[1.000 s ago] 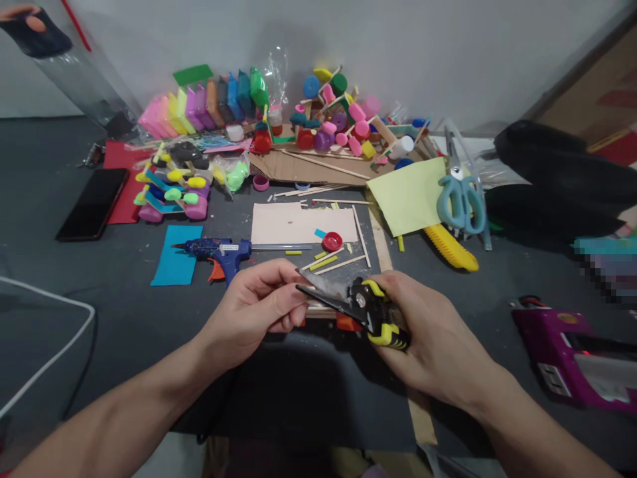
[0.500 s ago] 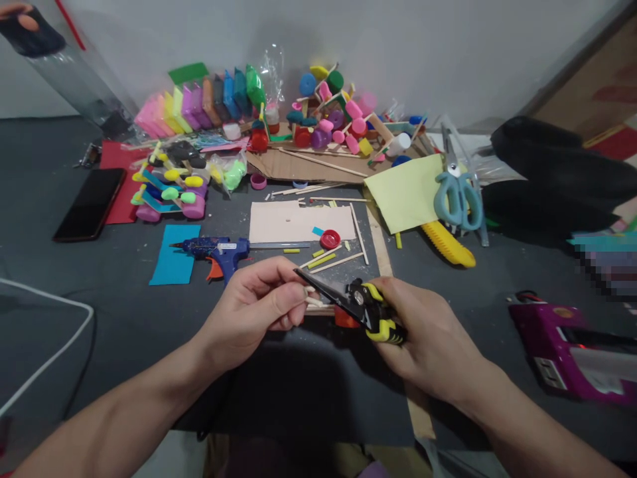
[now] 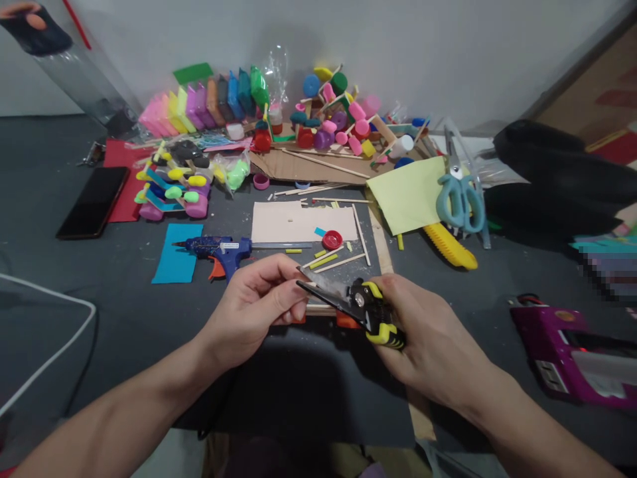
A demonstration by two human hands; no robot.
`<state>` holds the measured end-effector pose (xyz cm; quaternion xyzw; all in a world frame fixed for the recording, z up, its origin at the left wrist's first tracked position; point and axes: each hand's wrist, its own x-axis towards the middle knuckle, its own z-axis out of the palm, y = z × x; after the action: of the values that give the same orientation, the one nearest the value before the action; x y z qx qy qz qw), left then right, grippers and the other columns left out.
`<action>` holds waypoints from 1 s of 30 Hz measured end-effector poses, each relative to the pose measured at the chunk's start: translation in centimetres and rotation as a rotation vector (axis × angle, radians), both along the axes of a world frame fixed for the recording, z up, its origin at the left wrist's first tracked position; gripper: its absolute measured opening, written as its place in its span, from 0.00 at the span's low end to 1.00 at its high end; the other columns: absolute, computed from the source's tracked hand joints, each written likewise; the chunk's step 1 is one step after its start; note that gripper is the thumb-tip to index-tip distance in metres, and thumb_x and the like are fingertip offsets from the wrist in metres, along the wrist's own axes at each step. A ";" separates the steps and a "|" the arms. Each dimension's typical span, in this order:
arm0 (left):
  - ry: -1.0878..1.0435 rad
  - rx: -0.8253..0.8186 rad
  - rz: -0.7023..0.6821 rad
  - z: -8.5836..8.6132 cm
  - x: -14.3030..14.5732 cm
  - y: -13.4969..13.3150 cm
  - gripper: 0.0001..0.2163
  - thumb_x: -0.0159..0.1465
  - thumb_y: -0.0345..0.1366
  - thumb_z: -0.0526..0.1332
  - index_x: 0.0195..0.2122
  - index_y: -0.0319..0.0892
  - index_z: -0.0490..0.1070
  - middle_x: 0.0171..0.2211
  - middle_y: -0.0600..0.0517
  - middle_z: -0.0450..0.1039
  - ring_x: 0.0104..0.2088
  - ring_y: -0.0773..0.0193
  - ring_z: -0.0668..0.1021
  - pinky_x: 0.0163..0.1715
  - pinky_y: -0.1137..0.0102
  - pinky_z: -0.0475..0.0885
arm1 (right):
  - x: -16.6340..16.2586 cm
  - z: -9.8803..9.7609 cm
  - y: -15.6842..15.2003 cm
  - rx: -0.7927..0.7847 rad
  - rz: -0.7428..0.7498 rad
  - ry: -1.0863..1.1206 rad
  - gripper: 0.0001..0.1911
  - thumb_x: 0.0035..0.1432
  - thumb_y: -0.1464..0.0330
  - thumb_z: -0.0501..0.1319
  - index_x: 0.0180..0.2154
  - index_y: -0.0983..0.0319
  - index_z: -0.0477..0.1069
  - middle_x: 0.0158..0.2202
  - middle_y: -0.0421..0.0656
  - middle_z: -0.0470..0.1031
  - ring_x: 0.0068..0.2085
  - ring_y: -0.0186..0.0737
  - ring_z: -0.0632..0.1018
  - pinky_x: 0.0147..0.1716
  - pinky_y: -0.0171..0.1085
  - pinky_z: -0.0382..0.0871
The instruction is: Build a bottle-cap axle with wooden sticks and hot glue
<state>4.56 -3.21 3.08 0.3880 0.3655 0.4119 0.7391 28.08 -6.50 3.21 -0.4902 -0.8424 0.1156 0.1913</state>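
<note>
My right hand (image 3: 428, 335) grips black-and-yellow cutting pliers (image 3: 355, 305) by the handles, low in the middle of the view. Their dark blades point left toward my left hand (image 3: 259, 302). My left hand pinches a thin wooden stick at the blade tips; the stick is almost wholly hidden by my fingers. Both hands hover over a dark grey mat (image 3: 149, 312). Just beneath the pliers lie a red-orange piece (image 3: 347, 322) and a strip of wood.
Beyond my hands lie a blue glue gun (image 3: 219, 251), a pale board (image 3: 298, 222), a red cap (image 3: 332, 239), loose sticks, blue scissors (image 3: 461, 199), a yellow cutter (image 3: 450, 247) and yellow paper (image 3: 408, 194). Clay packs and stick models line the back. A phone (image 3: 92, 202) lies left, a purple device (image 3: 572, 352) right.
The pliers' blades closed together half a second ago and have parted slightly again. Both hands stay in nearly the same place.
</note>
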 end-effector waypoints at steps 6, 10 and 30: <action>-0.015 0.001 0.000 -0.3 0.2 0.0 0.13 0.60 0.43 0.71 0.30 0.40 0.74 0.20 0.56 0.73 0.19 0.77 0.67 0.20 0.84 0.63 | 0.1 -0.3 -0.1 -0.047 -0.012 0.017 0.07 0.52 0.74 0.54 0.35 0.60 0.65 0.25 0.41 0.71 0.24 0.41 0.72 0.23 0.35 0.63; -0.025 -0.008 0.021 -0.1 0.2 0.1 0.13 0.58 0.43 0.72 0.30 0.40 0.73 0.19 0.57 0.73 0.18 0.77 0.68 0.20 0.84 0.63 | -0.1 0.2 0.2 -0.102 -0.002 0.082 0.09 0.55 0.71 0.57 0.40 0.62 0.67 0.31 0.44 0.74 0.29 0.42 0.75 0.27 0.36 0.67; -0.070 0.012 0.034 0.1 0.1 0.0 0.11 0.59 0.42 0.72 0.31 0.41 0.75 0.19 0.57 0.74 0.19 0.77 0.70 0.20 0.85 0.64 | -0.5 0.5 0.3 -0.086 -0.012 0.108 0.10 0.55 0.70 0.57 0.41 0.62 0.67 0.31 0.44 0.74 0.29 0.41 0.75 0.27 0.35 0.67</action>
<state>4.69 -3.22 3.16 0.3716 0.3435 0.4399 0.7419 27.56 -6.17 3.74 -0.4961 -0.8221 0.1770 0.2160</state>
